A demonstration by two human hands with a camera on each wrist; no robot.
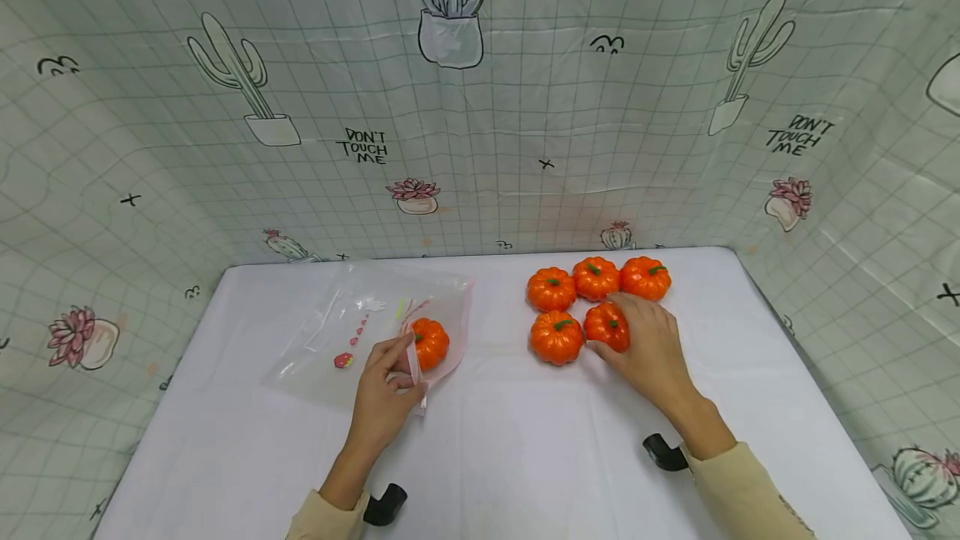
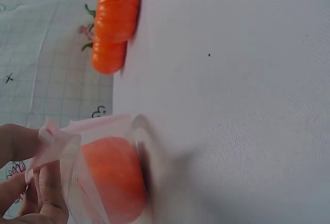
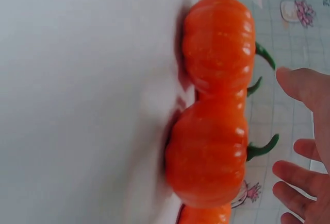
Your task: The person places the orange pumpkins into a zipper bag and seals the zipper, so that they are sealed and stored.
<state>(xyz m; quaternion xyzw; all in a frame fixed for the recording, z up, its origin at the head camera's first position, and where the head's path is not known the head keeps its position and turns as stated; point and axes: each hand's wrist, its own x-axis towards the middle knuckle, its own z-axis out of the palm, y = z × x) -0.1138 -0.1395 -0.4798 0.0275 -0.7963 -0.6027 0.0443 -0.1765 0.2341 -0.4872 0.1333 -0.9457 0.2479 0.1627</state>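
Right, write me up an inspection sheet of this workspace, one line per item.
Surface: white tabletop; a small dark speck shows in the left wrist view.
Job's things: five orange pumpkins grouped on the right; a sixth pumpkin inside the clear bag, near its pink edge.
Clutter: nothing seen.
Left hand: pinches the bag's edge.
Right hand: fingers spread at the group's front right pumpkin; contact unclear.
Wrists: black pieces by both sleeves.
Cables: nothing seen.
Surroundings: gridded backdrop with cactus drawings and "DON'T TOUCH ME" lettering.
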